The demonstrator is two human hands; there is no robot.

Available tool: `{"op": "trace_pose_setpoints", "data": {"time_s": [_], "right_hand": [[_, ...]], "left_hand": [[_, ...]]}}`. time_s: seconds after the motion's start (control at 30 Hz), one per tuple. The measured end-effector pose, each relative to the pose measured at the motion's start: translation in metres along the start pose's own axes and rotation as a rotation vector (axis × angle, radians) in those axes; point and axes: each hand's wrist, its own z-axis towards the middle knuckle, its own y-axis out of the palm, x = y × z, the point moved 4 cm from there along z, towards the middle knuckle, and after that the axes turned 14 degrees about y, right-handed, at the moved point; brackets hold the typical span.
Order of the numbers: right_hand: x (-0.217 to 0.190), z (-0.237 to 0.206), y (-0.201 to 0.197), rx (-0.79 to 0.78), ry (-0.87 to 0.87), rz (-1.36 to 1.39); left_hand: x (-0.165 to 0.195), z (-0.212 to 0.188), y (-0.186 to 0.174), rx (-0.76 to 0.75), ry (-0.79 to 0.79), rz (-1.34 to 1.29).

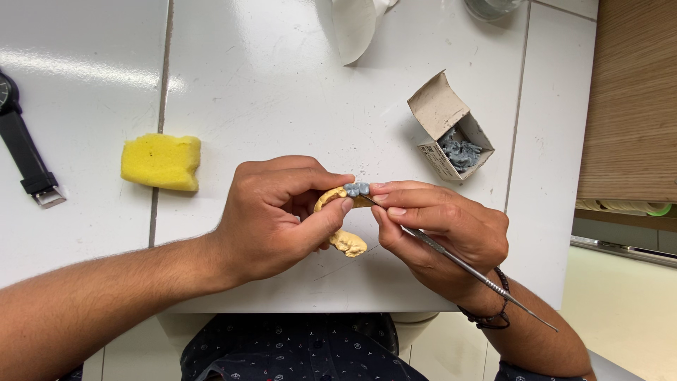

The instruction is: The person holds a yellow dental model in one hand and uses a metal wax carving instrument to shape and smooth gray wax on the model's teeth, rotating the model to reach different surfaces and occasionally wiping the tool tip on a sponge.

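Yellow dental cast (345, 242) (left hand (271, 219)), metal pick (465, 267) (right hand (441, 229))

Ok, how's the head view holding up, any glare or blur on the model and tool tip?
Head view: sharp on both hands; the yellow dental model in the left hand and the metal tool in the right hand read clearly. Glare streaks the white tiled counter at upper left, away from the work. Soft shadows under the hands. The tool tip is mostly hidden by fingertips.
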Motion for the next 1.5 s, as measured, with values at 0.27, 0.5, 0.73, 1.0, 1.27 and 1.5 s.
{"op": "trace_pose_setpoints", "data": {"time_s": [0.27, 0.5, 0.73, 1.0, 1.27, 1.5], "right_hand": [[0.002, 0.002, -0.002, -0.016, 0.023, 0.013], [0.011, 0.001, -0.012, 0.019, 0.107, 0.294], [0.043, 0.003, -0.024, 0.195, 0.357, 0.519], [0.048, 0.01, -0.02, 0.102, 0.474, 0.651], [0.057, -0.007, -0.019, 0.045, 0.348, 0.719], [0.04, -0.003, -0.015, 0.016, 0.263, 0.286]], "left_hand": [[0.001, 0.001, -0.001, 0.005, 0.036, 0.086], [0.004, 0.001, 0.001, -0.034, 0.198, 0.154], [0.01, -0.002, -0.003, -0.02, 0.25, 0.18], [0.012, -0.002, -0.005, -0.01, 0.209, 0.127], [0.006, -0.001, -0.004, -0.021, 0.116, 0.073], [0.002, -0.001, -0.004, 0.0, 0.047, 0.024]]}}
